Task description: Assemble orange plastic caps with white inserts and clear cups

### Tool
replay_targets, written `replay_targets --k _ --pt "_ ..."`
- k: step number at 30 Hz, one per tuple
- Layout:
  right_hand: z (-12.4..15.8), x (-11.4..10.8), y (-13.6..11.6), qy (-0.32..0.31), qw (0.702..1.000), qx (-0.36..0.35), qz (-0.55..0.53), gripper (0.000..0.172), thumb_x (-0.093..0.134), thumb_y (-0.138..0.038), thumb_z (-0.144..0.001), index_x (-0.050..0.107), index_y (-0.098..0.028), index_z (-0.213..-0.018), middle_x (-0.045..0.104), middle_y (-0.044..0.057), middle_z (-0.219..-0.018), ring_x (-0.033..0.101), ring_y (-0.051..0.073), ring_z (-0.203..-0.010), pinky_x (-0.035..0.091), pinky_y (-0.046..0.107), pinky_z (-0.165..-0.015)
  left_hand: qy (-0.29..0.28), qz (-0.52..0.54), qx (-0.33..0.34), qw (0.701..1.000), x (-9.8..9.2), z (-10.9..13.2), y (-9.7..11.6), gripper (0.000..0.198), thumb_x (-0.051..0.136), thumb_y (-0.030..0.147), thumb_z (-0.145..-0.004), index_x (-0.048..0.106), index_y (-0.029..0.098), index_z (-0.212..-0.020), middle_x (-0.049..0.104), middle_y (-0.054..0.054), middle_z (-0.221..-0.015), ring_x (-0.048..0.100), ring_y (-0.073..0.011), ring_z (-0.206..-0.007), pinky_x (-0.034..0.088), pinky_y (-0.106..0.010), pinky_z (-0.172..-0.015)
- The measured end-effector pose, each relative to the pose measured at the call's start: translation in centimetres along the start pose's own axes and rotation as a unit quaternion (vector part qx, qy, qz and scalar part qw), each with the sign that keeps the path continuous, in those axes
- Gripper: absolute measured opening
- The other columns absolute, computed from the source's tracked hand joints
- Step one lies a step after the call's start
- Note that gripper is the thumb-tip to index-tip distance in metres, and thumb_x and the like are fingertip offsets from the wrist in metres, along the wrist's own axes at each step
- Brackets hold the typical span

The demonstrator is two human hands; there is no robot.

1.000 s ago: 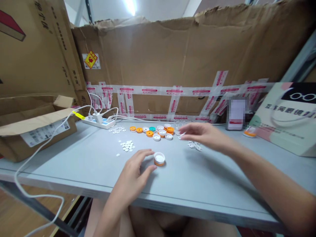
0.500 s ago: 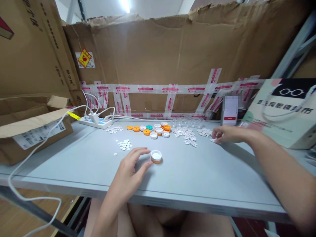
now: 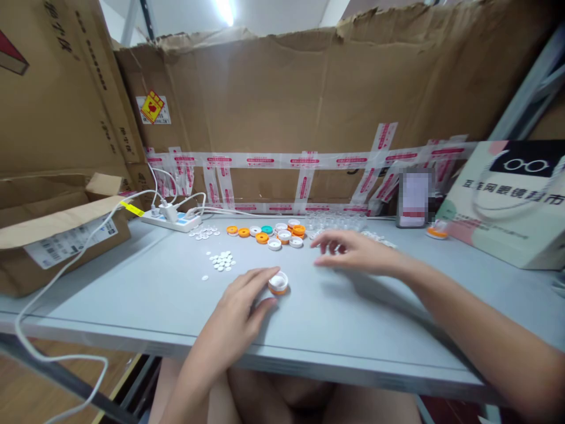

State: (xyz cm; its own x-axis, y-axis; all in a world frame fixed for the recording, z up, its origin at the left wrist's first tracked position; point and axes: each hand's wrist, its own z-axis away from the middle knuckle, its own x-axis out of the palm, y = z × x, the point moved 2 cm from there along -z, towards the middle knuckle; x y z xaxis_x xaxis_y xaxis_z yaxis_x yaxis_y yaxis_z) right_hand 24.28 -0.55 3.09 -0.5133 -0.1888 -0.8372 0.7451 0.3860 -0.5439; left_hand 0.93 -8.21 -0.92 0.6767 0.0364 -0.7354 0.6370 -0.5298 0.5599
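Smooth grey tabletop (image 3: 353, 330) with a small round cup (image 3: 279, 290), white-rimmed over an orange base, standing in the middle foreground; a white piece (image 3: 278, 280) lies inside it. The left hand (image 3: 241, 306) curves around the cup's near left side, thumb and index finger parted in a wide C (whether the fingertips press on it, I cannot tell). The right hand (image 3: 348, 251), slightly blurred, is above the table beyond and to the right, a narrow gap between thumb and index finger. Nearby are glossy, round plastic caps (image 3: 262, 238) in orange, white and teal, flat white discs (image 3: 222, 260) and clear, glassy-looking pieces (image 3: 335, 220). Behind rises ragged-topped brown cardboard (image 3: 265, 100), banded with white-and-red tape (image 3: 260, 160), its print too small to read. It bears a yellow diamond sticker (image 3: 152, 107) with a red symbol. At right, a pale bag (image 3: 494, 212) shows a spectacles outline and Chinese characters, including 眼镜 ("glasses").
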Motion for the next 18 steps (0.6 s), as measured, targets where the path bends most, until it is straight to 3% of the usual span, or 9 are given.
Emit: replay_targets --k 3,6,13,18 --pt "-0.4 3.8 -2.4 -0.034 0.996 -0.077 -0.030 0.055 0.067 -0.055 -0.062 0.059 -0.018 -0.101 0.056 0.004 -0.092 0.052 0.017 -0.079 0.042 0.028 -0.070 -0.008 -0.037 0.012 0.999 0.5 -0.1 -0.2 0.035 0.046 0.020 -0.087 0.053 0.027 -0.120 0.054 -0.004 -0.127 0.049 -0.0212 -0.118 0.040 -0.041 -0.100" --pt "-0.6 6.1 -3.2 -0.027 0.992 -0.104 -0.060 0.047 0.071 -0.051 -0.060 0.062 -0.018 -0.092 0.054 0.003 -0.086 0.050 0.016 -0.076 0.041 0.027 -0.068 0.006 -0.052 0.015 0.999 0.9 -0.1 -0.5 0.032 0.047 0.019 -0.087 0.057 0.026 -0.116 0.057 -0.005 -0.125 0.052 -0.0217 -0.115 0.043 -0.041 -0.098" --pt "-0.6 7.1 -3.0 0.010 0.982 -0.075 -0.172 0.033 0.073 -0.042 -0.061 0.062 -0.017 -0.080 0.057 0.002 -0.078 0.052 0.015 -0.073 0.043 0.028 -0.068 0.043 -0.064 0.035 0.996 0.8 -0.8 0.2 0.025 0.047 0.017 -0.086 0.067 0.023 -0.100 0.064 -0.006 -0.115 0.059 -0.0210 -0.107 0.049 -0.037 -0.092" --pt "-0.6 7.4 -3.0 -0.030 0.919 -0.019 -0.393 0.042 0.076 -0.038 -0.056 0.055 -0.018 -0.087 0.066 0.001 -0.076 0.063 0.015 -0.074 0.048 0.030 -0.073 0.065 -0.054 0.082 0.993 -0.1 -2.3 1.1 0.019 0.049 0.012 -0.083 0.066 0.019 -0.079 0.070 -0.006 -0.099 0.066 -0.0185 -0.091 0.053 -0.030 -0.080"
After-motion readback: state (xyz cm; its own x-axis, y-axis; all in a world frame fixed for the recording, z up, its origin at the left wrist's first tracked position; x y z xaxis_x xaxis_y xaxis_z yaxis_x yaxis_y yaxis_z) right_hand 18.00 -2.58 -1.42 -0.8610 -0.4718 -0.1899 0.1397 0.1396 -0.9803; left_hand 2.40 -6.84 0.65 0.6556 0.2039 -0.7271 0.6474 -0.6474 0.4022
